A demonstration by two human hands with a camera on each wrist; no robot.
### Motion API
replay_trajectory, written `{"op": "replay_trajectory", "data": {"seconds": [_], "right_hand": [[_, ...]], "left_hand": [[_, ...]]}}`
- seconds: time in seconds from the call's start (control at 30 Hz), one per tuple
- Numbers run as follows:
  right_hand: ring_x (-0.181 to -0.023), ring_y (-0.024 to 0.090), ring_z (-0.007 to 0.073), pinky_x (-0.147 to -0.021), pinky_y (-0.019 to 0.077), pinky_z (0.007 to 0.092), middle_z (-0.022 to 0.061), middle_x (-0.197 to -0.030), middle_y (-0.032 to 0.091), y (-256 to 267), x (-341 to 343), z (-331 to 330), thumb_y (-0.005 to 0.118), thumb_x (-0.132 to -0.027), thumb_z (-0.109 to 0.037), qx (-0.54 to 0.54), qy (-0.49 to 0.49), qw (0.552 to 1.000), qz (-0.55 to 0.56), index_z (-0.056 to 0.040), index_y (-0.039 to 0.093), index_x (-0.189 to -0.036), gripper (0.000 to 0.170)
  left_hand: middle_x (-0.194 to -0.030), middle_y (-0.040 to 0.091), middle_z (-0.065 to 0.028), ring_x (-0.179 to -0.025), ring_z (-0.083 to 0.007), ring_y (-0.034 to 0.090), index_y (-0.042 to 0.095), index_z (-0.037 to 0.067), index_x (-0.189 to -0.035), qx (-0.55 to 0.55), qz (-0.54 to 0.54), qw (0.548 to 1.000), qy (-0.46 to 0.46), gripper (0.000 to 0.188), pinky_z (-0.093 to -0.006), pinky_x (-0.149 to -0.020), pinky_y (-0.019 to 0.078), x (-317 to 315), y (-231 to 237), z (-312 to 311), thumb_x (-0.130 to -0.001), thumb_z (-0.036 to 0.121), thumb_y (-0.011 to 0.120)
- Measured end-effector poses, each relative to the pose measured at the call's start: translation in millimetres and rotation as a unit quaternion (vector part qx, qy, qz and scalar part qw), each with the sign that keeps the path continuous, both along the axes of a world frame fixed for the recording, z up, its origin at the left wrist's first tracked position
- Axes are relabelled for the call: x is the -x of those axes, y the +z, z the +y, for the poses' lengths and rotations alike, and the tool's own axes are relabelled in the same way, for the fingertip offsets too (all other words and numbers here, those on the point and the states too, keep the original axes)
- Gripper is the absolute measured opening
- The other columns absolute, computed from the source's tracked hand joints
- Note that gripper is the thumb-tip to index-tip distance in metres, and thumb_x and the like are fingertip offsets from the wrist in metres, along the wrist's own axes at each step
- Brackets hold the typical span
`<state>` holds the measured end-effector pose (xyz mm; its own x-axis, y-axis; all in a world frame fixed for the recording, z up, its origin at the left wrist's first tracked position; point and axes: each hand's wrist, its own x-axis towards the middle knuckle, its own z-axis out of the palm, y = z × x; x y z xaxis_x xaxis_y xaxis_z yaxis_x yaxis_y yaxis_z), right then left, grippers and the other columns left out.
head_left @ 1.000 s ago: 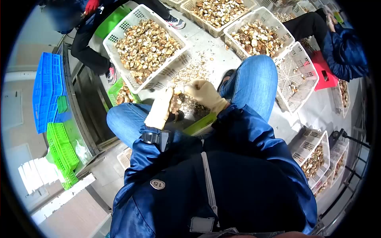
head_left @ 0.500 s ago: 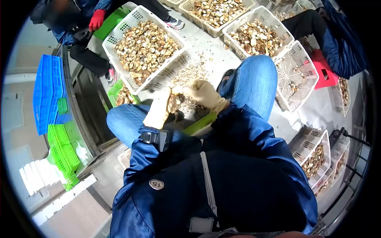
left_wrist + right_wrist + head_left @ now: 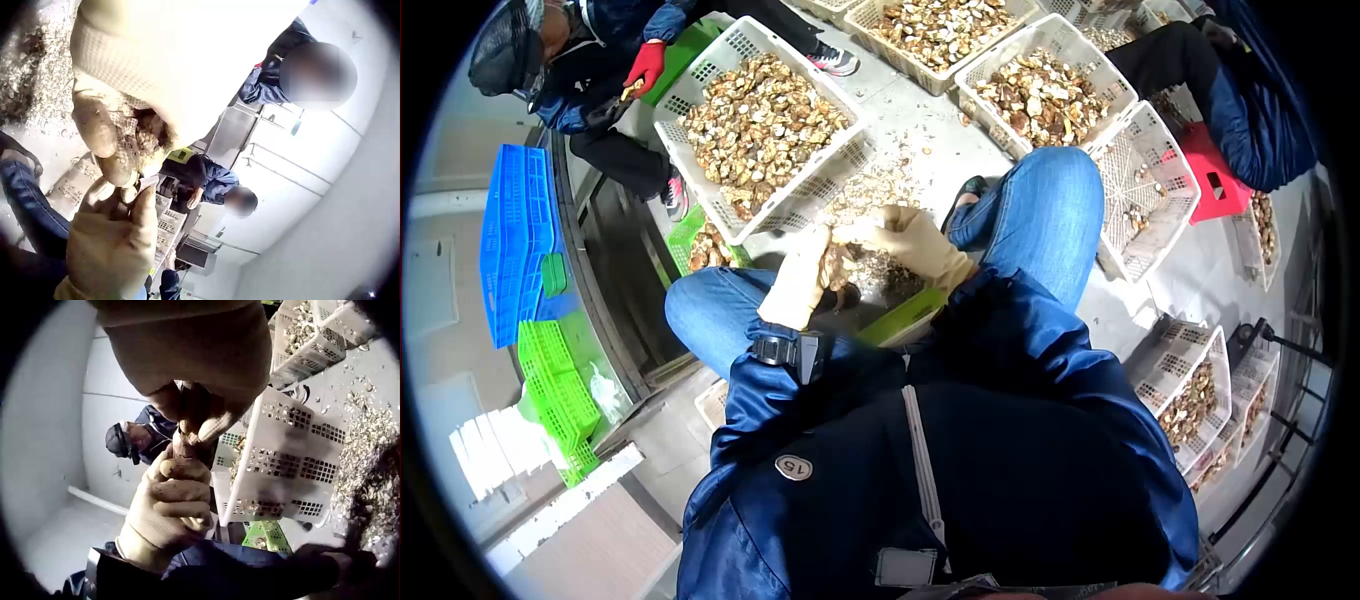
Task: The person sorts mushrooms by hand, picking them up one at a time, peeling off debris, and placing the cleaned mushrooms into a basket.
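Note:
Both my hands wear pale cloth gloves and meet above the floor between my knees. My left hand (image 3: pixel 793 285) grips a brown mushroom (image 3: pixel 836 266), which shows darker and partly covered by the fingers in the left wrist view. My right hand (image 3: pixel 908 245) is at its near side, thumb and fingers bent together at the mushroom. In the left wrist view, the right fingertips (image 3: pixel 145 195) pinch a small thing close to the left fingers; I cannot tell what it is, since the glove hides most of it.
Ahead stands a white crate (image 3: pixel 855 128) heaped with mushrooms, with small trimmings (image 3: pixel 878 190) scattered beside it. Further crates are at right, one holding few pieces (image 3: pixel 1145 165). A green basket (image 3: pixel 685 232) is beside my left knee, a green tray (image 3: pixel 900 318) below my hands. People sit on both sides.
My right hand's fingers have shifted from a bunched fist toward the left hand, reaching over the mushroom. The left hand stays nearly in place. At top left, a person with a red glove has come further into view.

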<state>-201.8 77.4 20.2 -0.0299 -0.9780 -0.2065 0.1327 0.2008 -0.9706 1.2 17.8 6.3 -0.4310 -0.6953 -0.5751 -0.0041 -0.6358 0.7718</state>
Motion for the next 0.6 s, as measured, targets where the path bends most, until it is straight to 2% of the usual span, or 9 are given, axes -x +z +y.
{"op": "replay_trajectory", "data": {"seconds": [0.2, 0.3, 0.37, 0.4, 0.43, 0.47, 0.5, 0.53, 0.6], "right_hand": [[-0.056, 0.036, 0.0059, -0.051, 0.0302, 0.0272, -0.0074, -0.059, 0.042, -29, -9, -3, 0.067, -0.088, -0.012, 0.023, 0.005, 1.0, -0.01, -0.0072, 0.052, -0.068, 0.026], [-0.058, 0.046, 0.0062, -0.053, 0.0384, 0.0253, -0.003, -0.064, 0.054, -31, -5, -4, 0.067, -0.088, -0.013, 0.009, 0.034, 0.999, 0.009, -0.0066, 0.062, -0.074, 0.016], [-0.064, 0.054, 0.0072, -0.059, 0.0451, 0.025, 0.0022, -0.075, 0.064, -25, -8, 0, 0.068, -0.088, -0.017, 0.009, 0.033, 0.998, 0.056, -0.0066, 0.068, -0.088, 0.01], [-0.068, 0.058, 0.0077, -0.062, 0.0484, 0.0249, 0.0047, -0.08, 0.068, -18, -7, 0, 0.068, -0.088, -0.019, 0.009, 0.031, 0.996, 0.081, -0.0066, 0.071, -0.095, 0.015], [-0.078, 0.064, 0.01, -0.071, 0.0531, 0.0259, 0.0092, -0.098, 0.072, -10, -1, -6, 0.067, -0.089, -0.025, -0.053, 0.111, 0.985, 0.125, -0.0076, 0.069, -0.117, 0.033], [-0.077, 0.063, 0.0114, -0.071, 0.0529, 0.027, 0.0086, -0.096, 0.072, -23, 2, -6, 0.066, -0.089, -0.027, -0.068, 0.108, 0.991, 0.049, -0.0069, 0.068, -0.116, 0.034], [-0.073, 0.062, 0.0125, -0.069, 0.0521, 0.0269, 0.0086, -0.094, 0.071, -27, 1, -7, 0.066, -0.09, -0.029, -0.063, 0.104, 0.992, 0.037, -0.0062, 0.068, -0.114, 0.033], [-0.07, 0.061, 0.0136, -0.067, 0.0513, 0.0268, 0.0085, -0.092, 0.07, -15, 2, -10, 0.065, -0.091, -0.03, -0.059, 0.101, 0.993, 0.025, -0.0056, 0.069, -0.112, 0.033], [-0.061, 0.056, 0.0149, -0.059, 0.0467, 0.0309, 0.0071, -0.077, 0.066, -6, 6, -9, 0.062, -0.092, -0.028, -0.028, 0.042, 0.992, 0.114, -0.0042, 0.067, -0.091, 0.024]], "left_hand": [[-0.068, 0.061, -0.0054, -0.047, -0.0125, 0.051, 0.064, 0.004, -0.098, -0.045, -0.022, 0.998, 0.03, 0.042, -0.0229, -0.042, 0.0368, 6, 17, 2, -0.1, 0.045, 0.053], [-0.07, 0.064, -0.0047, -0.052, -0.0124, 0.056, 0.064, 0.009, -0.093, -0.086, -0.037, 0.995, 0.021, 0.039, -0.021, -0.043, 0.0368, 2, 11, -2, -0.098, 0.047, 0.055], [-0.071, 0.064, -0.004, -0.055, -0.012, 0.057, 0.064, 0.01, -0.092, -0.084, -0.046, 0.995, 0.027, 0.038, -0.021, -0.043, 0.0374, 3, 10, -4, -0.098, 0.046, 0.055], [-0.072, 0.065, -0.0042, -0.056, -0.0122, 0.058, 0.064, 0.01, -0.093, -0.072, -0.046, 0.996, 0.017, 0.038, -0.0215, -0.044, 0.0378, 3, 14, -1, -0.098, 0.046, 0.056], [-0.074, 0.066, -0.0044, -0.057, -0.0125, 0.058, 0.064, 0.01, -0.094, -0.057, -0.042, 0.997, 0.004, 0.038, -0.022, -0.044, 0.0382, 3, 18, 1, -0.098, 0.046, 0.056], [-0.076, 0.067, -0.0049, -0.06, -0.0133, 0.06, 0.064, 0.01, -0.095, -0.153, 0.002, 0.988, 0.012, 0.034, -0.0228, -0.049, 0.0443, 2, 19, -4, -0.099, 0.042, 0.055], [-0.079, 0.068, -0.0056, -0.064, -0.0132, 0.061, 0.063, 0.009, -0.096, -0.155, 0.039, 0.983, 0.094, 0.03, -0.0237, -0.058, 0.0504, 14, 32, 4, -0.101, 0.037, 0.054], [-0.081, 0.069, -0.0061, -0.065, -0.0132, 0.061, 0.063, 0.008, -0.099, -0.176, 0.066, 0.981, 0.048, 0.03, -0.0244, -0.061, 0.0518, 7, 28, 0, -0.102, 0.035, 0.052], [-0.087, 0.069, -0.008, -0.069, -0.0147, 0.062, 0.061, 0.005, -0.107, -0.172, 0.089, 0.98, 0.035, 0.031, -0.0258, -0.063, 0.0525, -1, -2, -11, -0.102, 0.034, 0.051]]}}
